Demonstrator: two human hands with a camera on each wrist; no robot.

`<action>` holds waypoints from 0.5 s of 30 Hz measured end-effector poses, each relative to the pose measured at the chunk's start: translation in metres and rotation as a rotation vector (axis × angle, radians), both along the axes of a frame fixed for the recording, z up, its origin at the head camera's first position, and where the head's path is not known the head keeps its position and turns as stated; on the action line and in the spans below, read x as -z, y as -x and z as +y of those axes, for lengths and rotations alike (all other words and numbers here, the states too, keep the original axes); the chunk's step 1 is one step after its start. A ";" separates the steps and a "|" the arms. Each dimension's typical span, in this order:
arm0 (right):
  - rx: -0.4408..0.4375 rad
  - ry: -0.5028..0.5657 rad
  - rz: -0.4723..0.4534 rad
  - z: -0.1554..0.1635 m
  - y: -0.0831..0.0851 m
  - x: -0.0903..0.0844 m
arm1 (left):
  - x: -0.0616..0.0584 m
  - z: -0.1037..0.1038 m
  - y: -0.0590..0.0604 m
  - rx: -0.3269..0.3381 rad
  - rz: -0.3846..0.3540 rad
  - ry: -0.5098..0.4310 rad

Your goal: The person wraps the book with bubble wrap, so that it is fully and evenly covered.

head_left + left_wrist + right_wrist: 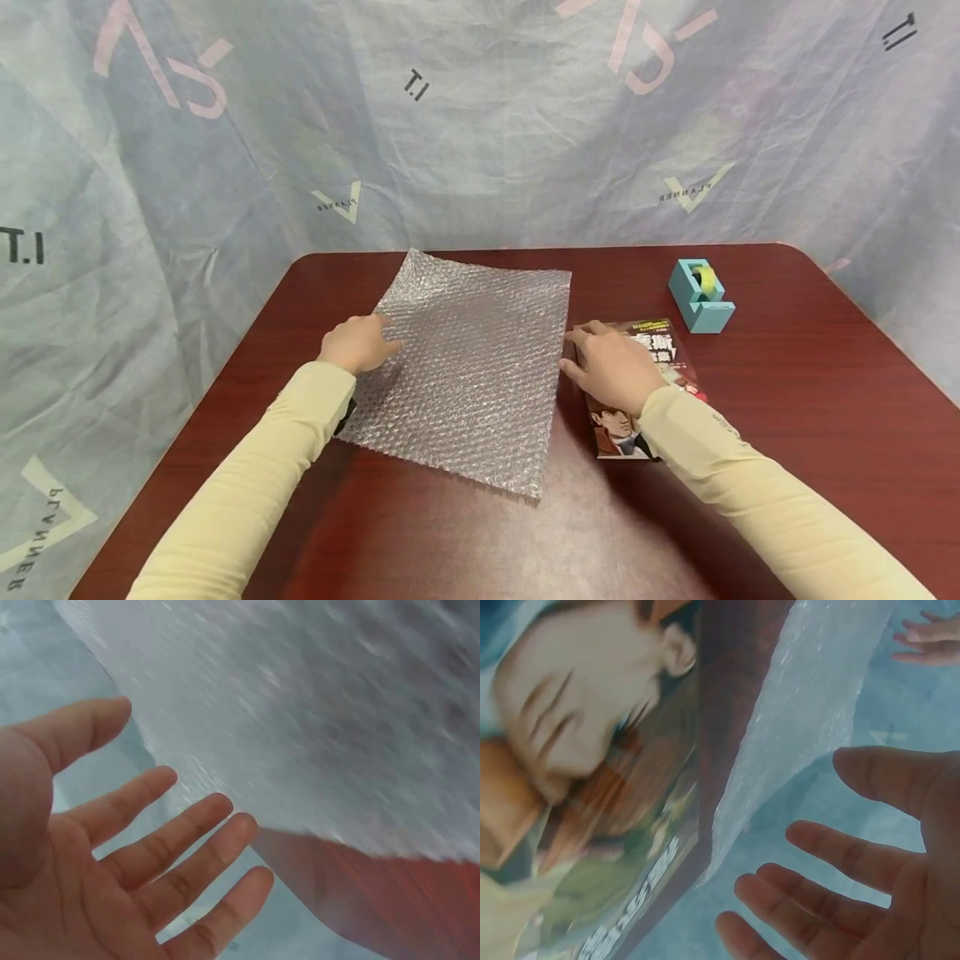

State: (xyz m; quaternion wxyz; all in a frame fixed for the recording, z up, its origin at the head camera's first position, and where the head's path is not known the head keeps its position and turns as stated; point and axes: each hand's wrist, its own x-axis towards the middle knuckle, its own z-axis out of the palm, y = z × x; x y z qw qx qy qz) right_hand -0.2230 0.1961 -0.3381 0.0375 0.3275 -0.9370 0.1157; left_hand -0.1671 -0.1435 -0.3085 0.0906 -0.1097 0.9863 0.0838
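Note:
A sheet of bubble wrap (472,367) lies flat on the dark red table (810,417). My left hand (358,343) hovers at its left edge with fingers spread (150,847) and holds nothing; the bubble wrap (315,712) shows just beyond them. My right hand (611,362) is over a comic book (652,333) lying beside the sheet's right edge. In the right wrist view its fingers (840,870) are straight and apart from the book's cover (585,765) and the bubble wrap (795,720).
A light blue tape dispenser (701,296) with a yellow-green roll stands at the table's back right. A pale printed cloth backdrop (480,125) hangs behind and around the table. Bare tabletop lies in front of the sheet.

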 end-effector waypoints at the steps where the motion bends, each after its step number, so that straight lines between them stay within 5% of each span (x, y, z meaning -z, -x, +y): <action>1: -0.003 0.005 0.011 0.002 0.002 -0.001 | -0.001 0.005 0.001 0.005 0.011 -0.003; 15: 0.079 0.004 -0.010 0.032 0.013 -0.010 | -0.003 0.081 0.018 0.114 0.132 -0.008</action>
